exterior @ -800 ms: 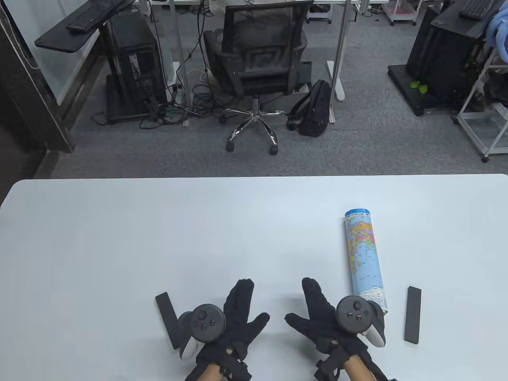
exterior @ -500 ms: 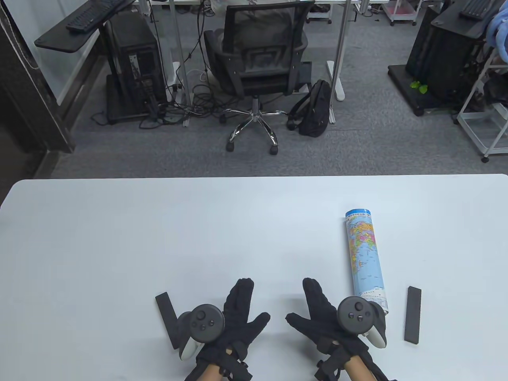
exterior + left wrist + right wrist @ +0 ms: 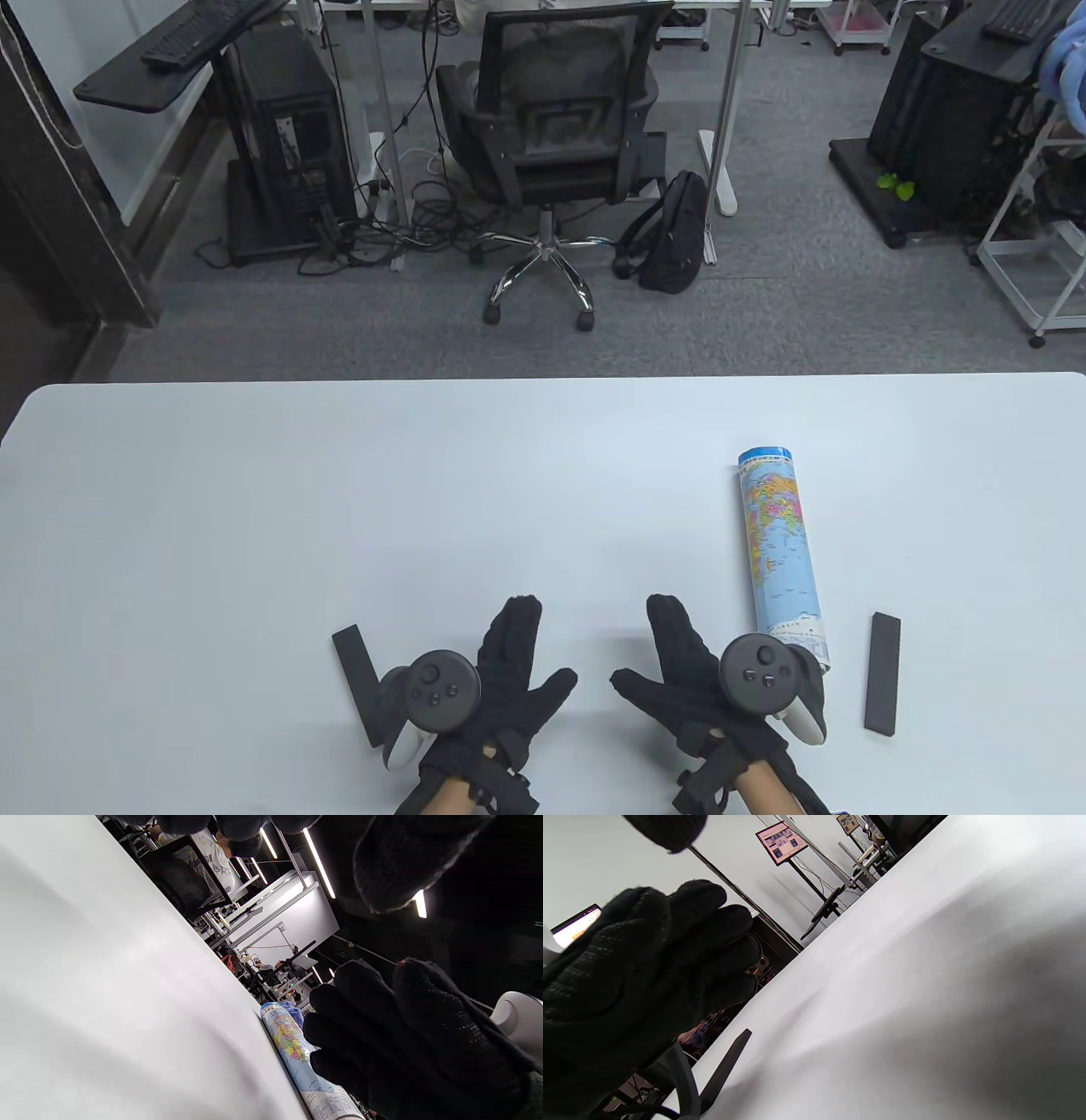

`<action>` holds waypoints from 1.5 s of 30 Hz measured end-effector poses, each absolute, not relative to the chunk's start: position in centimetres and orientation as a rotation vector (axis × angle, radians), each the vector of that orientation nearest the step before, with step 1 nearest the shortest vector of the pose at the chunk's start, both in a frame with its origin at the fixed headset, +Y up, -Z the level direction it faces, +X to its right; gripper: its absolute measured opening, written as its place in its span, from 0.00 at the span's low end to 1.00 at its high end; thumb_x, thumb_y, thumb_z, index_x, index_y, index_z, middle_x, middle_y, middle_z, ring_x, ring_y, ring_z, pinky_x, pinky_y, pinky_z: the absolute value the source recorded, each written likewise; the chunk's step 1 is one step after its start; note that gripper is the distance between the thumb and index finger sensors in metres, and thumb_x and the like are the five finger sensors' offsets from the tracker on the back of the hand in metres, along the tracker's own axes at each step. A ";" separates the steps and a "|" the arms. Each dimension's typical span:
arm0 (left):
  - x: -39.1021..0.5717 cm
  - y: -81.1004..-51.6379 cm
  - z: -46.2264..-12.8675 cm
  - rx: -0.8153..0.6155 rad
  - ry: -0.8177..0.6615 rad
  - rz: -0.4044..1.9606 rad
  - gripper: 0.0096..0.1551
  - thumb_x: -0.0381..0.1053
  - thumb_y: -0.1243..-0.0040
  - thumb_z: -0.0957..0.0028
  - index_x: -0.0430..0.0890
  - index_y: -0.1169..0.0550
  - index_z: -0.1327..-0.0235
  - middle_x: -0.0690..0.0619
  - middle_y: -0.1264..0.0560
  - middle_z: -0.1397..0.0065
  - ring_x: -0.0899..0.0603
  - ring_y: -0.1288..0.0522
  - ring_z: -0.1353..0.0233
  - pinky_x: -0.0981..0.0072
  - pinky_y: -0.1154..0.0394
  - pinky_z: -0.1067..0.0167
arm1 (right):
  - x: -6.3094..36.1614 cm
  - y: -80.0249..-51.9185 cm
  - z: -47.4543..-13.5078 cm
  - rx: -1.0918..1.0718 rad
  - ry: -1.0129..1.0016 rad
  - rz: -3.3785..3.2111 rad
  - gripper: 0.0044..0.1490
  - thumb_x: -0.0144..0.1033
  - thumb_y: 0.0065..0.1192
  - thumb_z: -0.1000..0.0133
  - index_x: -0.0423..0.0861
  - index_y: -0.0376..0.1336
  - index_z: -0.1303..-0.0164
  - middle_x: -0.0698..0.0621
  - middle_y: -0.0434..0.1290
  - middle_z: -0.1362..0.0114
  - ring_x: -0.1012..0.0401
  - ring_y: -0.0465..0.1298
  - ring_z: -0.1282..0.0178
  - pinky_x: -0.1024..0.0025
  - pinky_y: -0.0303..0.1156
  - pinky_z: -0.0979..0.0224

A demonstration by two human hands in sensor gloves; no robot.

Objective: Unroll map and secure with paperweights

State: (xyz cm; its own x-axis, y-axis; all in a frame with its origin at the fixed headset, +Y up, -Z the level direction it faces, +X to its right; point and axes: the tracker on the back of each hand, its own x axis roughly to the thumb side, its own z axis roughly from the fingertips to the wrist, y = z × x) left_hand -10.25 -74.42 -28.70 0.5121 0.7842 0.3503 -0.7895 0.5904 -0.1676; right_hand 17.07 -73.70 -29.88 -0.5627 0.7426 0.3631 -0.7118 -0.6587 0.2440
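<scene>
No text can be read with certainty. The rolled map point(image 3: 780, 552) carries small print along its near end and on its coloured face, too small to make out. In the left wrist view, a white shirt point(image 3: 214, 859) behind the chair bears large grey letters, cut off and blurred.

I see both hands in black knit gloves, the left grip point(image 3: 509, 679) and right grip point(image 3: 687, 679) alike. Each back carries a dark round tracker point(image 3: 434, 679) with small buttons and a white underside. Black straps cross bare wrists point(image 3: 450, 794).
</scene>
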 end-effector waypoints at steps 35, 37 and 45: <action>-9.8 -74.8 -28.8 -0.016 -0.415 0.861 0.51 0.63 0.43 0.43 0.45 0.55 0.21 0.37 0.53 0.18 0.26 0.50 0.22 0.31 0.46 0.32 | 22.9 -75.5 -32.8 -0.232 0.356 3.056 0.55 0.48 0.57 0.38 0.41 0.26 0.24 0.22 0.30 0.22 0.24 0.37 0.26 0.24 0.32 0.35; -9.7 -74.8 -28.8 -0.022 -0.415 0.856 0.51 0.63 0.43 0.43 0.45 0.55 0.21 0.36 0.53 0.19 0.26 0.50 0.22 0.31 0.46 0.32 | 22.8 -75.9 -33.0 -0.251 0.365 3.062 0.55 0.47 0.57 0.38 0.42 0.26 0.25 0.20 0.31 0.22 0.23 0.40 0.26 0.24 0.35 0.35; -9.8 -74.9 -28.8 -0.030 -0.407 0.849 0.51 0.63 0.43 0.43 0.45 0.55 0.21 0.36 0.53 0.19 0.26 0.50 0.23 0.31 0.45 0.32 | 22.7 -76.1 -33.1 -0.292 0.268 3.099 0.50 0.37 0.57 0.38 0.41 0.29 0.24 0.19 0.36 0.23 0.23 0.47 0.28 0.25 0.45 0.34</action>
